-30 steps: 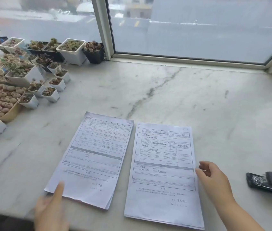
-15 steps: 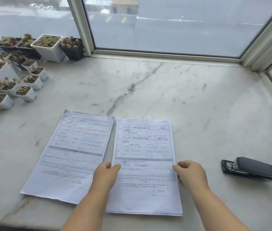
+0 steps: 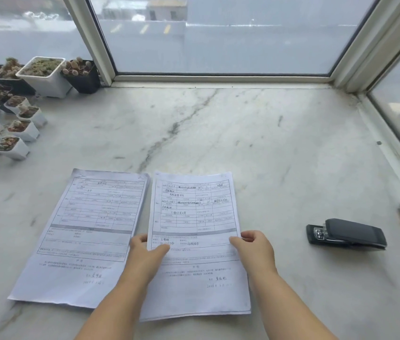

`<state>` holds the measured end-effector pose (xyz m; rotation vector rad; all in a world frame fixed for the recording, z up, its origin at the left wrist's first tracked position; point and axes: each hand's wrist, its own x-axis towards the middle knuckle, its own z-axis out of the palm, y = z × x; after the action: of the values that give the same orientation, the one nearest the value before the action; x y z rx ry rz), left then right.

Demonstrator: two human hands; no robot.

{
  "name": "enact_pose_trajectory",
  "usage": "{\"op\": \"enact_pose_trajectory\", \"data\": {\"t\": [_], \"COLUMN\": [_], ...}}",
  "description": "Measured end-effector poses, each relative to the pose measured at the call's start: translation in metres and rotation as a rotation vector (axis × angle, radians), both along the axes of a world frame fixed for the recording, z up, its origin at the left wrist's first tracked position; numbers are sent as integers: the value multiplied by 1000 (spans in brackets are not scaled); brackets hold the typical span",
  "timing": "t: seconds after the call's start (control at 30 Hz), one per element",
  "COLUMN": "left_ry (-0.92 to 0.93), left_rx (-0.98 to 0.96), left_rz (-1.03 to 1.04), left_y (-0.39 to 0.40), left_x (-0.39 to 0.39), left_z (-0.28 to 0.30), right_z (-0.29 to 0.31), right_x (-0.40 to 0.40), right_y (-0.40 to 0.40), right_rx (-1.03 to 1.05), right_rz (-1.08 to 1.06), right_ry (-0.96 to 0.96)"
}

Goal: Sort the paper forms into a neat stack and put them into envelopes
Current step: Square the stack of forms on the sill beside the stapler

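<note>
Two sets of printed paper forms lie side by side on a marble sill. The left forms (image 3: pixel 88 231) lie flat, tilted slightly, with several sheet edges showing. The right forms (image 3: pixel 194 212) are held at both side edges. My left hand (image 3: pixel 145 253) pinches their left edge, thumb on top of the paper. My right hand (image 3: pixel 255 249) grips their right edge, fingers curled round it. No envelope is in view.
A black stapler (image 3: pixel 348 234) lies on the marble sill (image 3: pixel 267 148) to the right of the forms. Several small pots of succulents (image 3: pixel 22 133) crowd the left side. Window frames (image 3: pixel 218 77) close off the back and right.
My left hand moved from the left forms to the left edge of the right forms and now pinches it. My right hand closed on the right edge. The camera turned rightward.
</note>
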<state>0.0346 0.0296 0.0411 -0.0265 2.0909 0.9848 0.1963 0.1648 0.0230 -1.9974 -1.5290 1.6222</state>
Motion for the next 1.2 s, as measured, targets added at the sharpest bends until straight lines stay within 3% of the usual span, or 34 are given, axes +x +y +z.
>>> {"op": "enact_pose_trajectory", "data": {"t": [0.13, 0.27, 0.47, 0.57, 0.7, 0.9, 1.2], "left_ry": [-214, -314, 50, 233, 513, 291, 528], "left_rx": [84, 207, 494, 683, 677, 768, 844], "left_rz": [123, 65, 23, -34, -184, -177, -103], "left_y": [-10, -12, -1, 14, 30, 41, 55], "left_x": [-14, -10, 7, 3, -4, 1, 5], "left_z": [-6, -3, 20, 43, 49, 22, 32], "right_z": [-4, 3, 48, 82, 101, 69, 45], "right_x": [0, -3, -4, 3, 15, 15, 6], "right_y": [10, 15, 28, 44, 55, 57, 49], "right_rx": [-95, -120, -70, 108, 335, 339, 527], "right_rz": [50, 105, 24, 204, 426, 323, 184], "right_ry": [1, 67, 494, 700, 666, 709, 691]}}
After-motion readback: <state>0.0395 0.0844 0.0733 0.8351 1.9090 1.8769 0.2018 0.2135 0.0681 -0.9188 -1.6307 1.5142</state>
